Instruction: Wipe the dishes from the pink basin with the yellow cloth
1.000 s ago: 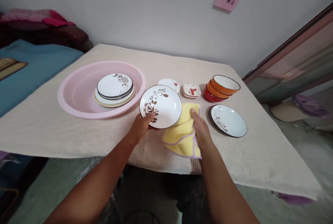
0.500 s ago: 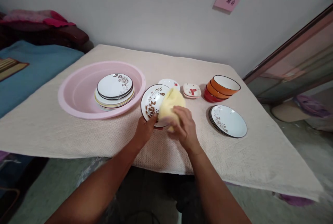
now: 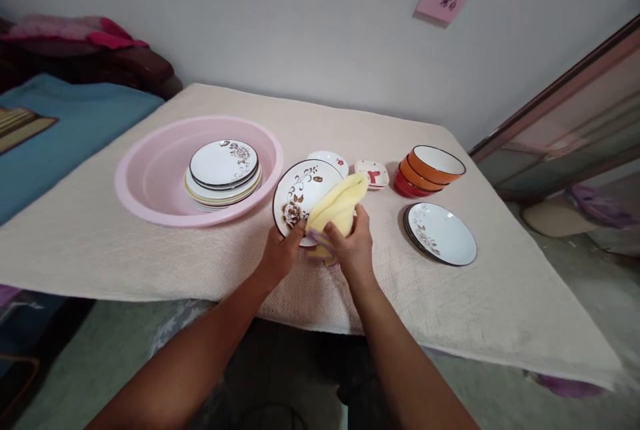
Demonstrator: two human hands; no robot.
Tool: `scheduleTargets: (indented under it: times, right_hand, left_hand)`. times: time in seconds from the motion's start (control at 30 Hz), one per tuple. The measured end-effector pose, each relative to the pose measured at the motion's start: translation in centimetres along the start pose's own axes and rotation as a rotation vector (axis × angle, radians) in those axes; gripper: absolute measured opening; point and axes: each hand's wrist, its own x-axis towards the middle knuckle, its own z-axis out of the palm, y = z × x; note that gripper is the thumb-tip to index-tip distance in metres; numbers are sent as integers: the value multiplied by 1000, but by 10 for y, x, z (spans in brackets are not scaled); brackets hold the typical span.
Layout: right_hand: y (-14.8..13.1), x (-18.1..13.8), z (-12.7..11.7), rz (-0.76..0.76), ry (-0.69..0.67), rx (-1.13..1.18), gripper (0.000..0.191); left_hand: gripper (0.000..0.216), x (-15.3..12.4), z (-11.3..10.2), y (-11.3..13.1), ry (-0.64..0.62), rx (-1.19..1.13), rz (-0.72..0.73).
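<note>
My left hand (image 3: 281, 253) grips the near rim of a white plate (image 3: 299, 195) with a brown flower pattern, tilted up above the table. My right hand (image 3: 351, 248) is closed on a yellow cloth (image 3: 336, 207) pressed against the right half of that plate's face. Both hands meet over the near middle of the table (image 3: 125, 257), covered in a cream cloth.
A pink basin (image 3: 150, 180) at the left holds a stack of plates (image 3: 223, 173). Behind the held plate lie a small white dish (image 3: 333, 158) and a small red-marked dish (image 3: 375, 173). Orange and red bowls (image 3: 425, 170) are stacked at the right, plates (image 3: 440, 233) in front.
My right hand gathered the yellow cloth off the table and brought it onto the plate's face. The left hand tilted the plate up more steeply.
</note>
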Motion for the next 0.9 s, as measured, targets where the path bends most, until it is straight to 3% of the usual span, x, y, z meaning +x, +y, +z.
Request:
scheduleTargets:
  times: [0.2,0.33,0.67,0.77,0.9]
  right_hand:
    - [-4,-6,11,212,-255,499,55]
    - [-1,-5,9,231,-200,502,49]
    - [8,11,-27,103,-125,223,38]
    - [10,16,-38,76,-214,131,38]
    - [10,15,-41,175,-365,269,35]
  left_hand:
    - [38,-1,-3,3,61,118,191]
    - [38,3,-6,3,-11,130,204]
    - [32,9,-27,18,-366,188,-87]
    - [31,12,-38,24,-458,246,-165]
    - [32,17,-45,30,-553,256,-255]
